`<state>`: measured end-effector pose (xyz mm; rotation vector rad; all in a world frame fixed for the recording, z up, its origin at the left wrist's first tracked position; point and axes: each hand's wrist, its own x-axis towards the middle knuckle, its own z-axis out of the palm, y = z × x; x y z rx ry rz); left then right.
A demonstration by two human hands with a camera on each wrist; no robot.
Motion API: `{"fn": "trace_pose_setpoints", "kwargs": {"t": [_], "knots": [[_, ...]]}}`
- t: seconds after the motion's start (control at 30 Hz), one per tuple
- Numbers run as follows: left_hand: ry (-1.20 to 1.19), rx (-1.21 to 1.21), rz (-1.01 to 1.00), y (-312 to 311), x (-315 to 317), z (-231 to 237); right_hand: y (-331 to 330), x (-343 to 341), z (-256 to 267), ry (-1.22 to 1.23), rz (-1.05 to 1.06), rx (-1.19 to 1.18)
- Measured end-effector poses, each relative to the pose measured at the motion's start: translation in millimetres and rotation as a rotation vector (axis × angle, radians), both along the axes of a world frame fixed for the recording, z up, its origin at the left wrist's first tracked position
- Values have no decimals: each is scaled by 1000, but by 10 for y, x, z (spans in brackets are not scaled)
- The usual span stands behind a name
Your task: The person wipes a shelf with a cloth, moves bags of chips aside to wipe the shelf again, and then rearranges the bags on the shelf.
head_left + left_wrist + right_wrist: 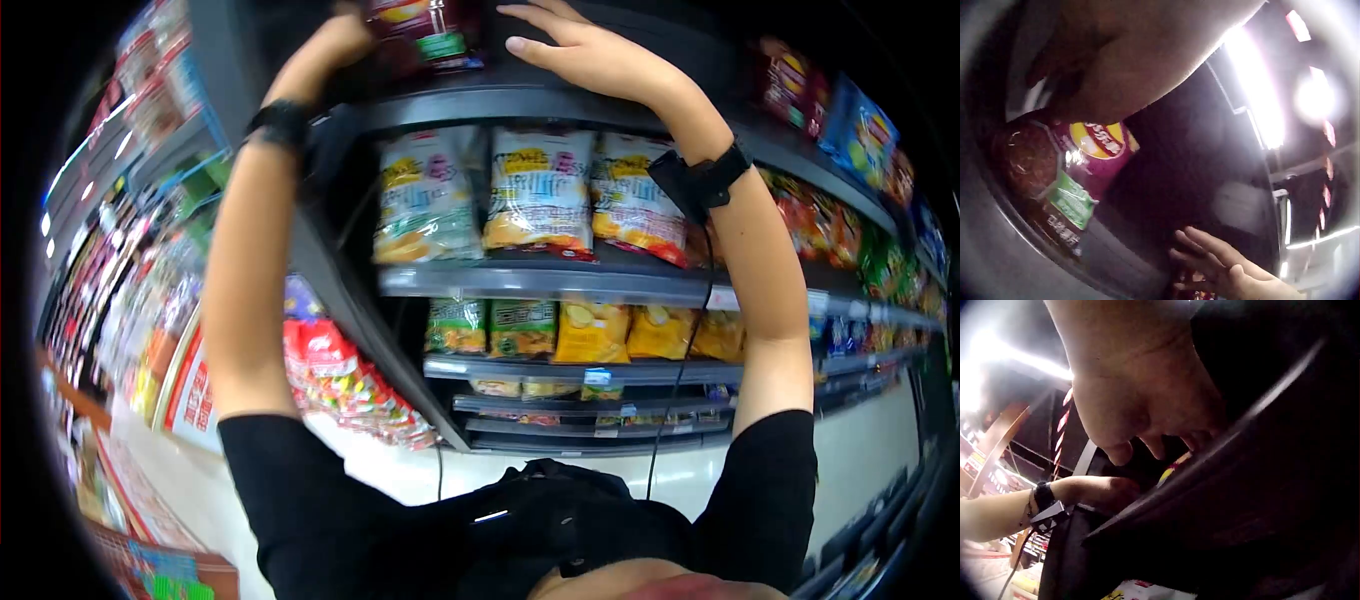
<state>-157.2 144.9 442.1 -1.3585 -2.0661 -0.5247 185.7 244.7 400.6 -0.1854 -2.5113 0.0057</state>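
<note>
A maroon potato chip bag (425, 25) with a yellow-and-red logo and a green label stands on the upper shelf (430, 108). My left hand (335, 45) is at the bag's left side. In the left wrist view that hand (1122, 69) overlaps the top of the chip bag (1094, 159), its fingers dark in shadow; I cannot tell whether they grip the bag. To the bag's right, my right hand (595, 60) reaches over the shelf with fingers extended and nothing in its grasp. The right wrist view shows the right hand (1147, 406) above the shelf edge.
Below, white chip bags (540, 190) line a shelf, with green bags (522, 327) and yellow bags (592, 333) under them. A dark shelf upright (340, 270) runs along the left. Red snack packs (325, 350) hang beside it. More bags (860, 130) fill the right.
</note>
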Motion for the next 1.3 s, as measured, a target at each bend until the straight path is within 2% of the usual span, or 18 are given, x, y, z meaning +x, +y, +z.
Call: {"fn": "trace_pose_setpoints", "kwargs": {"t": [0.07, 0.13, 0.2, 0.27, 0.33, 0.4, 0.47, 0.53, 0.63, 0.73, 0.77, 0.8, 0.87, 0.9, 1.0, 1.03, 1.17, 1.3], "knots": [[159, -43, -144, -164, 302, -13, 51, 526, 8, 83, -97, 57], [2, 133, -155, -97, 604, -106, 133, 1061, 53, 111, -133, 110], [73, 48, -341, -56, 1286, -122, 1135, 1485, -96, 200, -217, 307], [199, 58, -494, 273, 1468, -87, 1323, 1955, -199, 254, -411, 285], [134, 15, -446, 318, 2511, 50, 1681, 2397, -313, 364, -475, 291], [-30, -257, -434, 493, 3220, 262, 1964, 2791, -442, 433, -518, 262], [135, -73, -564, 1455, 3216, 216, 2234, 3106, -521, 522, -523, 213], [106, -205, -683, 1980, 3662, 337, 1933, 3197, -454, 596, -462, 515], [9, -438, -571, 2760, 4188, 476, 1884, 3381, -471, 647, -427, 555], [-242, -408, -665, 3389, 4363, 485, 2057, 3553, -609, 612, -352, 479], [-352, -383, -843, 3664, 4320, 407, 2003, 3538, -618, 625, -318, 437], [-432, -358, -801, 3805, 4371, 371, 2025, 3538, -586, 604, -254, 485], [-576, -304, -716, 4127, 4500, 363, 2024, 3522, -638, 620, -339, 489], [-686, -270, -1352, 4778, 4324, 241, 2052, 3533, -652, 627, -334, 494], [-402, -251, -472, 3930, 4959, 226, 2121, 3540, -693, 635, -326, 481], [-478, -348, -557, 3970, 4887, 226, 2146, 3528, -706, 658, -328, 484], [-465, -309, -527, 4103, 4992, 159, 2131, 3518, -720, 679, -376, 463], [-533, -145, -505, 4376, 4855, 121, 2172, 3493, -728, 707, -392, 450]]}}
